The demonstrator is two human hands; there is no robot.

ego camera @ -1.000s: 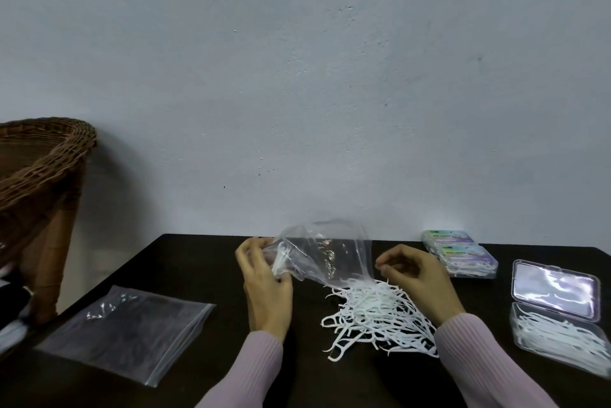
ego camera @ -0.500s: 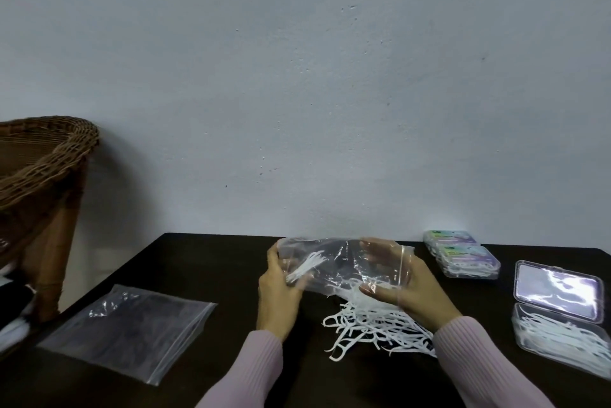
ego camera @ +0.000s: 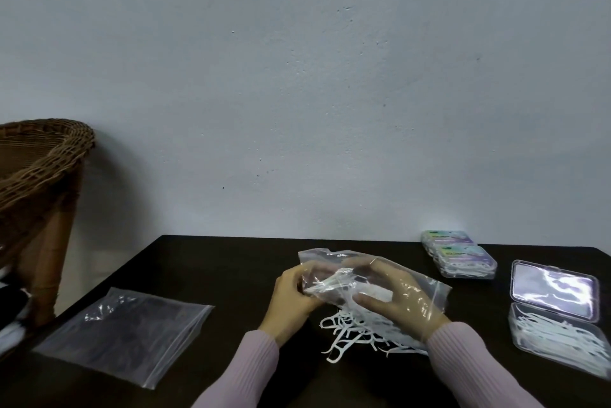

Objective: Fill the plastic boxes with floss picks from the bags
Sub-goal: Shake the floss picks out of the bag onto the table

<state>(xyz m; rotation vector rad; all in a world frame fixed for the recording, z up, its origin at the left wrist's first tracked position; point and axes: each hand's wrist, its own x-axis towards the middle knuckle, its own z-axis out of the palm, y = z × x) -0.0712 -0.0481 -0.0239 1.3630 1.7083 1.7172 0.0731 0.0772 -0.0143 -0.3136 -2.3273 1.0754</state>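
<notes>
A: Head view: left fingers [ego camera: 299, 278] and right fingers [ego camera: 370, 300] curl on the bag [ego camera: 413, 282], held just above the picks [ego camera: 357, 331]; a few remain inside.

B: Progress?

A: Seemingly midway. Two closed boxes [ego camera: 459, 257] sit far right, an open box [ego camera: 558, 338] holds picks, and a flat bag [ego camera: 125, 331] lies left.

B: Surroundings?

A: Dark surface [ego camera: 215, 262], pale wall [ego camera: 297, 93], wicker chair [ego camera: 39, 163] left.

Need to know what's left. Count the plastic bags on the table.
2: a flat bag lying at the table's left, and a bag held in both hands above the floss picks.
</notes>
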